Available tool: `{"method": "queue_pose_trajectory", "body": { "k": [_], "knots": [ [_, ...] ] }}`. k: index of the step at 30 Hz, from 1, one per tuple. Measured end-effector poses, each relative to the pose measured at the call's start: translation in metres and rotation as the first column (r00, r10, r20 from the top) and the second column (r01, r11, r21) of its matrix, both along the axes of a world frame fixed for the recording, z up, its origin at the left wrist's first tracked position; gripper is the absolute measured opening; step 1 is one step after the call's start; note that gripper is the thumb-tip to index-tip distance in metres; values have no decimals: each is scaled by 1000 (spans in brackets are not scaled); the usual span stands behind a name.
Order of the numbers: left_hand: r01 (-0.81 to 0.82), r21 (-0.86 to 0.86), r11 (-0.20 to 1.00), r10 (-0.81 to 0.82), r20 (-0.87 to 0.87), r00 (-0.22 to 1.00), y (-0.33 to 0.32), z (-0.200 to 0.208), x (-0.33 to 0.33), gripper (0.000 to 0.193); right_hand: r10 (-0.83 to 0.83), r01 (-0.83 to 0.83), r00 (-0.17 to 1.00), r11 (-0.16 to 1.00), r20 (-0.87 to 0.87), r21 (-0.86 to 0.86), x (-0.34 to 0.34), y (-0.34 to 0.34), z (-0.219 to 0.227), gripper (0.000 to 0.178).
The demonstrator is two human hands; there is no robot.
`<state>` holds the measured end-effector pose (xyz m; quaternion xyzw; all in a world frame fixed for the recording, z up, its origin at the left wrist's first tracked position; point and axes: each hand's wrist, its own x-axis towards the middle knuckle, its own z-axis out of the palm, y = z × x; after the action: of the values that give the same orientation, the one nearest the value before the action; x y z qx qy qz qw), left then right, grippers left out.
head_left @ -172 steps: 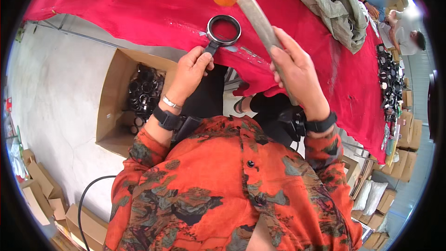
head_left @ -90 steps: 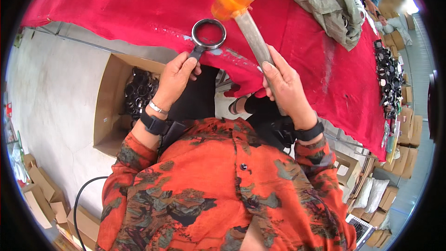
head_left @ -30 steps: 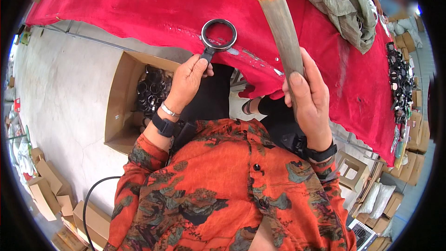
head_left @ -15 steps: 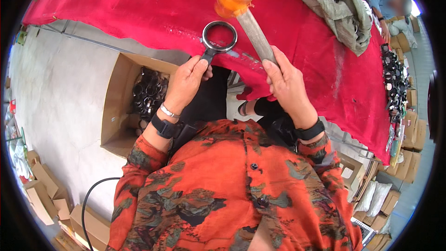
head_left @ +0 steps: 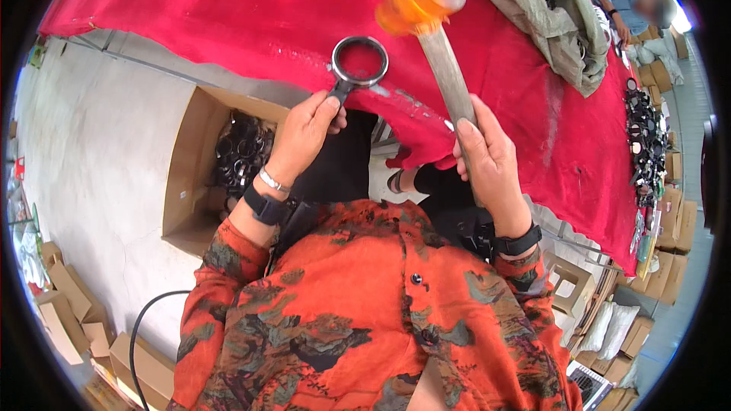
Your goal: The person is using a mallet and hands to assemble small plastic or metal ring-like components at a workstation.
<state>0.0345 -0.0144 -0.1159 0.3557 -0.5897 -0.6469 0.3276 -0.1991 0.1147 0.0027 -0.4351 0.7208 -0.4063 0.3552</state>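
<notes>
Striking, or readying to strike, looks like the step in hand: the mallet (head_left: 443, 72) is held up toward one o'clock, beside the ringed piece (head_left: 345, 85) at twelve. The left hand (head_left: 308, 128), toward eleven, pinches that piece by its short black handle, thumb on top; the right hand (head_left: 491, 154), near three, is wrapped round the mallet's shaft. A next move likely calls for a steady left hold and a controlled swing, fingers clear of the rim. The ring is over the near edge of the bench (head_left: 228, 15); I cannot tell whether it touches. Its round rim shines silvery on black. The mallet's head is a stubby, translucent orange cylinder; its shaft resembles worn, greyish wood. Red, scuffed cloth (head_left: 525, 137) drapes the bench. At nine, a cardboard box (head_left: 183, 175) holds jumbled dark rings (head_left: 244, 148).
</notes>
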Motion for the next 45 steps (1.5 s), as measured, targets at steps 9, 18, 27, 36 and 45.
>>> {"method": "queue_pose_trajectory", "body": {
  "k": [9, 18, 27, 36, 45],
  "knots": [
    [-45, 59, 997, 44, 20, 999, 4, 29, 48, 32, 86, -95, 943, 995, 321, 10, 5, -30, 8, 42],
    [-305, -574, 760, 579, 384, 719, -74, 75, 115, 27, -66, 54, 910, 998, 409, 42, -44, 35, -7, 48],
    [115, -968, 224, 512, 217, 831, -276, 112, -168, 42, -111, 91, 943, 993, 314, 76, -51, 43, -19, 47],
    [-235, -177, 956, 216, -117, 969, -174, 127, -107, 13, -34, 32, 973, 999, 228, 14, -52, 53, -20, 44],
    [-140, 229, 963, 191, -215, 958, -23, 44, 5, 16, 35, -41, 911, 999, 410, 6, -21, 44, -24, 47]
  ]
}}
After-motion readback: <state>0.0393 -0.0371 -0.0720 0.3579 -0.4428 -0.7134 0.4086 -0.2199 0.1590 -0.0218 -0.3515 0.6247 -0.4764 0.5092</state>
